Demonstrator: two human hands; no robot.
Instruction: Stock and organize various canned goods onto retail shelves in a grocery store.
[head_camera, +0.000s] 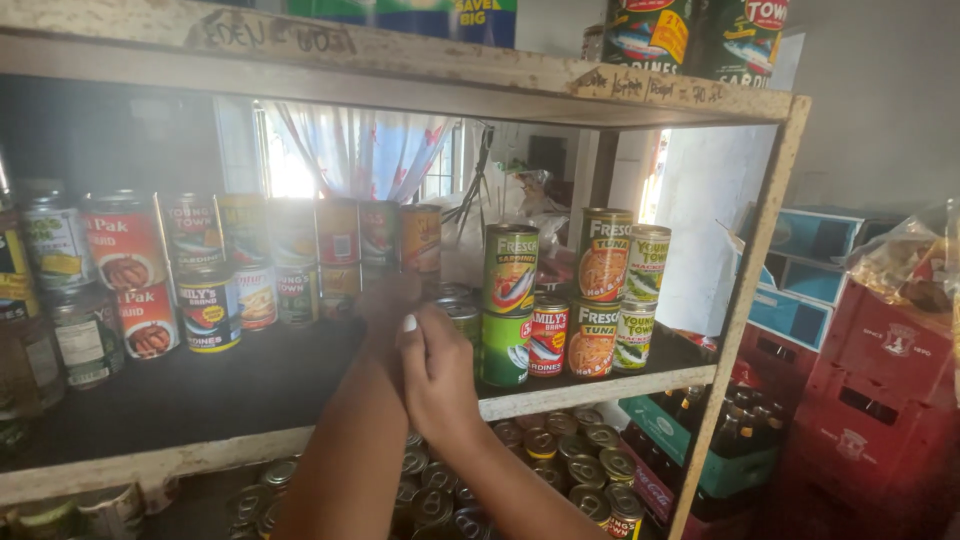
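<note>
Small green-labelled tin can (462, 322) on the wooden shelf (590, 388), both hands' (435, 375) fingers curled around it.

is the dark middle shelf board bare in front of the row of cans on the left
Yes, the dark shelf board shows open surface in front of the left row of cans, while both hands reach toward cans further right.
</note>
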